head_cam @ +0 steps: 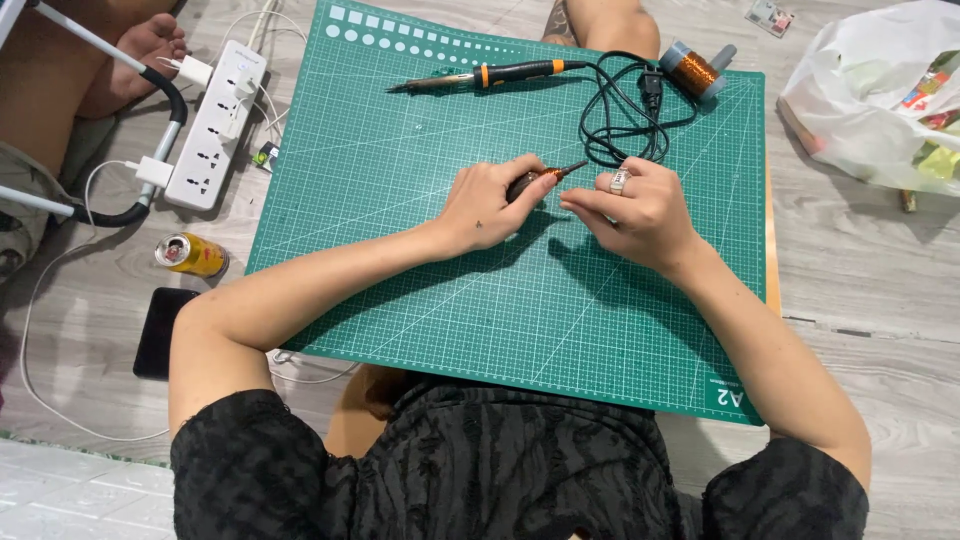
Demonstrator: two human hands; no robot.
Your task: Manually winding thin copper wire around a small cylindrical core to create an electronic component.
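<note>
My left hand (485, 203) grips a small dark rod wound with copper wire (545, 176), its pointed tip aimed right. My right hand (635, 205), with a ring on one finger, has its fingers pinched just right of the rod's tip; whether it pinches a thin wire I cannot tell. Both hands hover over the middle of a green cutting mat (420, 280). A soldering iron (490, 75) with an orange band lies at the mat's far side, its black cord (625, 115) coiled beside a spool of copper wire (690, 70).
A white power strip (215, 125) with plugged chargers lies left of the mat, next to a yellow drink can (190, 254) and a black phone (160, 332). A white plastic bag (880, 95) sits at the right. Another person's leg (60, 70) is at the upper left.
</note>
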